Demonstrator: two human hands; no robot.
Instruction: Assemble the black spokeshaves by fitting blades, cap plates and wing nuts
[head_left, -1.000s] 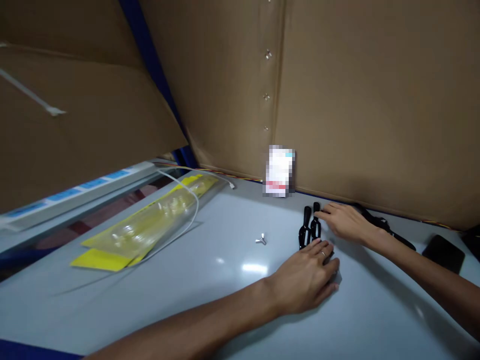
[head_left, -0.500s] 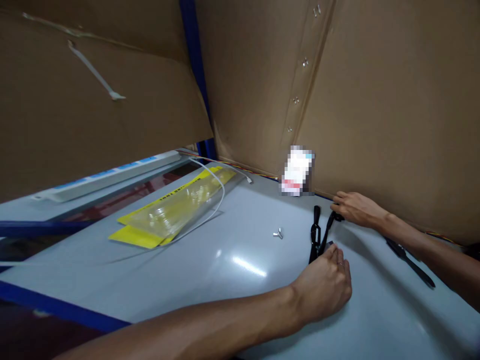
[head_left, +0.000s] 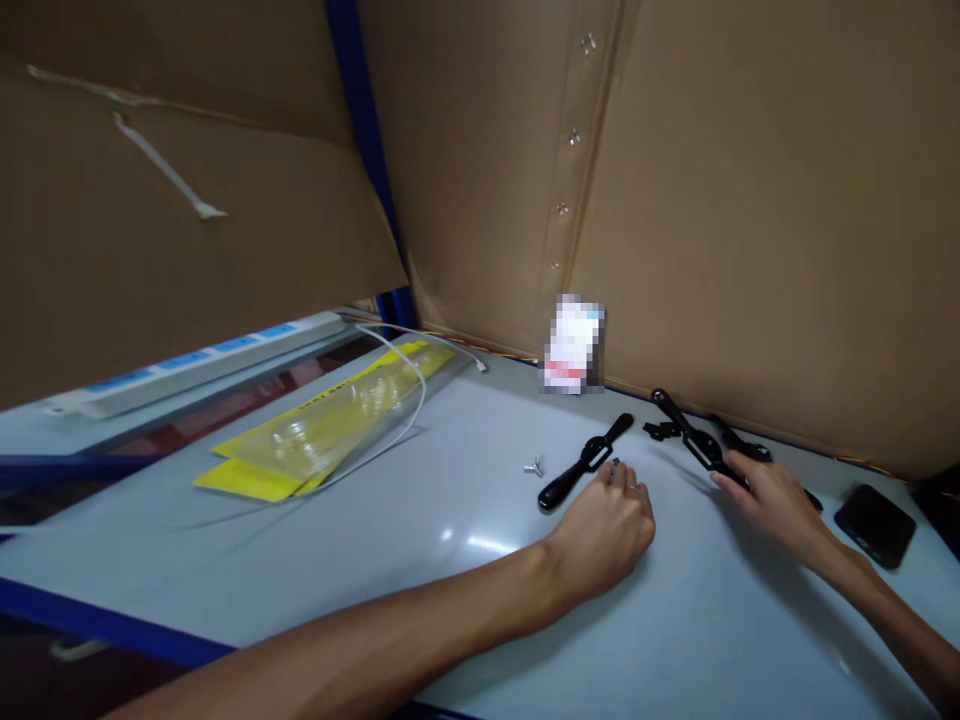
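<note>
My left hand [head_left: 606, 528] rests on the grey tabletop with its fingers pinched around a small dark flat piece [head_left: 616, 462], mostly hidden. Just beyond those fingers lies a black two-handled spokeshave body [head_left: 596, 452] with a slot in its middle. My right hand [head_left: 772, 500] grips one handle of another black spokeshave body [head_left: 701, 445], tilted above the table. Behind it, by the cardboard, lies a further black handled piece [head_left: 739, 436], partly covered. Small black parts [head_left: 661, 431] sit between the bodies. Silver wing-shaped screws [head_left: 534, 467] lie to the left.
A yellow card in clear plastic packaging [head_left: 322, 425] lies on the left, with a white cable [head_left: 420, 400] across it. Behind are a power strip [head_left: 217, 362] and cardboard walls [head_left: 765, 220]. A blurred-out bright screen [head_left: 574, 345] leans there. A black phone-like object [head_left: 876, 525] lies right.
My right hand has moved back from the cardboard and now holds a spokeshave body. The other body lies flat, apart from my left hand. The view has shifted right.
</note>
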